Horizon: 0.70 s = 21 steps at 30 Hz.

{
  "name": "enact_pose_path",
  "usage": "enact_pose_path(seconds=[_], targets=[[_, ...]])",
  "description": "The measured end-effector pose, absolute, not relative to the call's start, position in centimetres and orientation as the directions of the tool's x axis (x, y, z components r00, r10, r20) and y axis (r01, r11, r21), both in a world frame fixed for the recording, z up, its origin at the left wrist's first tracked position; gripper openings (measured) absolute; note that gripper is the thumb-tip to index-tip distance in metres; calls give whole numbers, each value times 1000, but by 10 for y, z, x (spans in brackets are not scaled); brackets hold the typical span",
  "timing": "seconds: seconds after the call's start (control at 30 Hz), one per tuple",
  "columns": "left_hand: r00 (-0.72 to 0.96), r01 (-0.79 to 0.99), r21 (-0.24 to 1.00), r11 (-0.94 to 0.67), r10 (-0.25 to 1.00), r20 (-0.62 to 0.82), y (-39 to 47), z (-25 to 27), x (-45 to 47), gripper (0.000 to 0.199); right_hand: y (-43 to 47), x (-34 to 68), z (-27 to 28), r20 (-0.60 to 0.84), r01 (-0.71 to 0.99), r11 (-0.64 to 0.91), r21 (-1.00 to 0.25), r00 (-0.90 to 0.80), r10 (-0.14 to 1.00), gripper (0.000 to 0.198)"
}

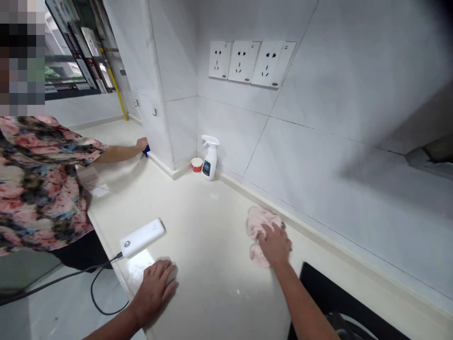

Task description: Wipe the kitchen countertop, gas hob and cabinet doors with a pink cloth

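A crumpled pink cloth (pixel 259 224) lies on the pale countertop (pixel 205 283), close to the foot of the tiled wall. My right hand (pixel 276 243) presses down on it with the fingers bent into the folds. My left hand (pixel 157 283) rests on the counter near its front edge, fingers laid on the surface and holding nothing. Just beyond that hand lies a white power bank (pixel 142 236) with a dark cable (pixel 71 274) plugged into its near end.
A white spray bottle (pixel 210 160) and a small red-and-white tub (pixel 197 165) stand in the corner. Black cooktop (pixel 339 293) lies at the lower right. At left, a person in a floral shirt (pixel 38 189) holds something blue (pixel 146 150) by the pillar. Sockets (pixel 247 62) line the wall.
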<state>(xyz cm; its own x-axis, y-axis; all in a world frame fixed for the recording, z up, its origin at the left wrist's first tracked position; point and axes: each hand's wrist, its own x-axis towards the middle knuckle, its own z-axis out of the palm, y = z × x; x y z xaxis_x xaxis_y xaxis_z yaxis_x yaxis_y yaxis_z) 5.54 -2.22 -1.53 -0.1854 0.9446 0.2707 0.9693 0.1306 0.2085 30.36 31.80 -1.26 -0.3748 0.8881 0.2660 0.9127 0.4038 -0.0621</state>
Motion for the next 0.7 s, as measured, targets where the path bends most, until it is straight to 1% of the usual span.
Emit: enact_pose_path(seconds=[0.1, 0.17, 0.23, 0.3, 0.4, 0.5, 0.57, 0.63, 0.7], targets=[[-196, 964, 226, 140, 949, 248, -20, -18, 54, 36, 311, 346, -15, 278, 965, 260, -21, -244, 929, 37], [-210, 960, 236, 152, 947, 243, -19, -19, 54, 36, 299, 367, -14, 289, 979, 203, 1, -194, 937, 38], [-220, 957, 243, 160, 945, 244, -18, -20, 53, 36, 284, 379, -11, 296, 983, 182, 14, -178, 939, 39], [-225, 954, 251, 163, 943, 244, -17, -20, 53, 36, 266, 382, -8, 298, 981, 192, 17, -189, 936, 40], [-227, 950, 269, 160, 943, 242, -17, -20, 52, 36, 224, 374, -6, 298, 971, 239, 11, -231, 926, 41], [-233, 947, 276, 166, 945, 230, -17, -21, 51, 36, 161, 373, -14, 289, 955, 298, 0, -285, 914, 39], [-240, 946, 273, 177, 946, 218, -17, -23, 50, 36, 111, 385, -27, 304, 917, 397, -15, -374, 876, 39], [-242, 946, 269, 182, 948, 208, -16, -24, 49, 37, 65, 406, -44, 328, 843, 537, -29, -499, 802, 44], [-240, 946, 267, 182, 949, 204, -16, -24, 49, 38, 30, 429, -58, 322, 768, 639, -29, -599, 734, 50]])
